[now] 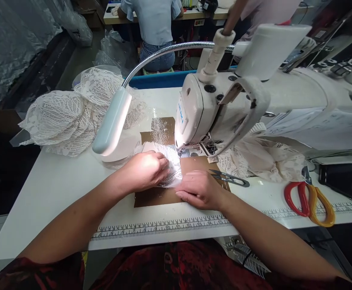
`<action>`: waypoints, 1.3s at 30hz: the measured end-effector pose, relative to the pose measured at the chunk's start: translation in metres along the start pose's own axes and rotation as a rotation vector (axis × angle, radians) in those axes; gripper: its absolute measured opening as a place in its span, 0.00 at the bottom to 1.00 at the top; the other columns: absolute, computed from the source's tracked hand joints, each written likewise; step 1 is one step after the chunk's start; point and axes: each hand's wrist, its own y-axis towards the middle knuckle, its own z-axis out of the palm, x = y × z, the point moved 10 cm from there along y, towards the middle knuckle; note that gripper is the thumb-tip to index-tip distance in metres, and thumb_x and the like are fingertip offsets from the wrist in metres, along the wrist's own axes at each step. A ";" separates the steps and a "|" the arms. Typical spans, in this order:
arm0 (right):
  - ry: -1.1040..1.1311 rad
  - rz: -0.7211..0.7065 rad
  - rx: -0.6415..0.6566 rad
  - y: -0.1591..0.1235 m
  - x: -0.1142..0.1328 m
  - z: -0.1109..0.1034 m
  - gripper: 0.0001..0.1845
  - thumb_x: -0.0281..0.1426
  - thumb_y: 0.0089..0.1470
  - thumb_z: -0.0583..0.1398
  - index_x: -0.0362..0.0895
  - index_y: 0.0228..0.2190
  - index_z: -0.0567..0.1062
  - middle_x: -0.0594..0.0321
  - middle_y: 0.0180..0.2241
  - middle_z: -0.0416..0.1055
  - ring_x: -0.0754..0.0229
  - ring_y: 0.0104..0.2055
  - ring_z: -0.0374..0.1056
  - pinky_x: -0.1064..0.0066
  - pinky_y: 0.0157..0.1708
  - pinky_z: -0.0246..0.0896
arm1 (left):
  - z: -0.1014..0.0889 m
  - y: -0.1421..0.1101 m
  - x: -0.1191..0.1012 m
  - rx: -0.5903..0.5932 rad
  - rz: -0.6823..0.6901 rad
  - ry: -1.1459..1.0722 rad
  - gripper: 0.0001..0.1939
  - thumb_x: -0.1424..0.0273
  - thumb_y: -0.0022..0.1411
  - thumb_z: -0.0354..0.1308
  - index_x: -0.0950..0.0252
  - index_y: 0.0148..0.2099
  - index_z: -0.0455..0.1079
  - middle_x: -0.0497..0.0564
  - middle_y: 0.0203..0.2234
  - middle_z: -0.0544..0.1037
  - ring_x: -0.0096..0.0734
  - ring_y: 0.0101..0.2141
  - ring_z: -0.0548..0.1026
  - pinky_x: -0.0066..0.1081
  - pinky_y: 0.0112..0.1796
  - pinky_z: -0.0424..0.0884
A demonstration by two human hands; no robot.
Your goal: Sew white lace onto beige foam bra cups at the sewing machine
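Observation:
Under the needle of a white sewing machine (194, 108) lies a white lace piece (174, 165), brightly lit by the lamp. My left hand (151, 169) rests on its left part, fingers curled and pressed together on the lace; the fingertips are partly hidden. At the near right edge of the lace, my right hand (201, 189) is closed, thumb and fingers together on the fabric edge. Brown tape or card (157, 197) covers the machine bed beneath both hands. Just right of my right hand lie dark thread snips (231, 179).
Stacked lace pieces (58, 117) lie at the left, more lace fabric (266, 159) to the right. Scissors (310, 203) with red and yellow handles rest near the right edge. A lamp (112, 121) overhangs the left side. A ruler strip (163, 227) lines the front edge. Another person (153, 24) sits ahead.

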 end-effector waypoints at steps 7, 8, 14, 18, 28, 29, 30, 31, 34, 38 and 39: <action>-0.111 0.113 -0.125 -0.004 -0.015 -0.017 0.21 0.34 0.59 0.54 0.43 0.16 0.70 0.67 0.16 0.63 0.66 0.21 0.55 0.72 0.24 0.48 | 0.023 0.010 -0.004 0.015 -0.005 0.041 0.17 0.67 0.68 0.45 0.68 0.51 0.69 0.58 0.50 0.72 0.42 0.44 0.69 0.40 0.44 0.68; -0.141 0.128 -0.142 -0.005 -0.016 -0.020 0.21 0.33 0.59 0.54 0.43 0.15 0.69 0.67 0.16 0.63 0.66 0.21 0.55 0.72 0.24 0.48 | 0.026 0.011 -0.006 0.016 -0.001 0.053 0.18 0.67 0.67 0.45 0.68 0.53 0.68 0.58 0.51 0.70 0.43 0.45 0.68 0.41 0.44 0.68; -0.298 0.159 -0.176 -0.006 -0.020 -0.024 0.15 0.34 0.59 0.54 0.43 0.26 0.77 0.66 0.19 0.67 0.66 0.23 0.59 0.73 0.27 0.52 | 0.034 0.009 -0.011 0.027 -0.006 0.126 0.22 0.63 0.66 0.46 0.67 0.57 0.65 0.58 0.56 0.67 0.45 0.44 0.66 0.42 0.43 0.66; -0.376 0.129 -0.149 -0.007 -0.018 -0.019 0.15 0.35 0.59 0.54 0.43 0.29 0.79 0.65 0.20 0.67 0.65 0.23 0.59 0.73 0.27 0.52 | 0.032 0.009 -0.012 0.027 0.003 0.165 0.22 0.62 0.67 0.44 0.67 0.57 0.65 0.58 0.55 0.67 0.44 0.43 0.66 0.41 0.41 0.65; -0.496 0.106 -0.134 -0.006 -0.013 -0.018 0.16 0.33 0.59 0.54 0.42 0.27 0.78 0.65 0.19 0.66 0.65 0.24 0.57 0.72 0.27 0.50 | 0.034 0.014 -0.007 0.039 -0.023 0.168 0.24 0.61 0.67 0.44 0.68 0.59 0.63 0.60 0.56 0.65 0.47 0.44 0.66 0.43 0.42 0.65; -0.504 0.105 -0.140 -0.005 -0.013 -0.018 0.16 0.33 0.59 0.54 0.42 0.26 0.78 0.65 0.19 0.66 0.65 0.23 0.57 0.72 0.27 0.50 | 0.034 0.014 -0.007 0.044 -0.021 0.156 0.24 0.61 0.67 0.44 0.68 0.59 0.64 0.60 0.57 0.65 0.47 0.45 0.66 0.43 0.42 0.65; -0.511 0.103 -0.146 -0.005 -0.012 -0.019 0.16 0.33 0.59 0.54 0.42 0.26 0.78 0.65 0.19 0.65 0.65 0.23 0.56 0.72 0.27 0.50 | 0.033 0.013 -0.007 0.050 -0.014 0.139 0.24 0.61 0.67 0.44 0.68 0.58 0.64 0.60 0.57 0.65 0.47 0.46 0.66 0.43 0.43 0.65; -0.516 0.100 -0.151 -0.005 -0.011 -0.020 0.16 0.33 0.59 0.54 0.42 0.26 0.78 0.66 0.19 0.65 0.65 0.23 0.56 0.72 0.26 0.49 | 0.033 0.012 -0.008 0.059 -0.003 0.118 0.23 0.61 0.67 0.44 0.68 0.58 0.64 0.60 0.56 0.65 0.46 0.46 0.66 0.43 0.44 0.65; -0.514 0.090 -0.158 -0.006 -0.009 -0.020 0.15 0.33 0.60 0.54 0.43 0.28 0.78 0.66 0.19 0.65 0.65 0.23 0.56 0.72 0.26 0.50 | 0.033 0.008 -0.011 0.075 0.016 0.074 0.23 0.62 0.66 0.46 0.69 0.58 0.64 0.59 0.55 0.67 0.45 0.48 0.66 0.43 0.47 0.65; -0.500 0.092 -0.144 -0.008 -0.011 -0.017 0.14 0.32 0.60 0.54 0.42 0.30 0.78 0.66 0.20 0.67 0.65 0.24 0.58 0.71 0.27 0.51 | 0.033 0.009 -0.011 0.068 0.004 0.079 0.23 0.63 0.66 0.46 0.69 0.58 0.64 0.57 0.56 0.67 0.45 0.49 0.65 0.43 0.48 0.64; -0.496 0.099 -0.138 -0.008 -0.012 -0.017 0.14 0.32 0.60 0.54 0.42 0.30 0.78 0.66 0.20 0.68 0.65 0.24 0.58 0.71 0.27 0.51 | 0.034 0.010 -0.010 0.066 0.003 0.083 0.23 0.63 0.66 0.46 0.69 0.59 0.64 0.57 0.57 0.67 0.46 0.49 0.65 0.43 0.48 0.64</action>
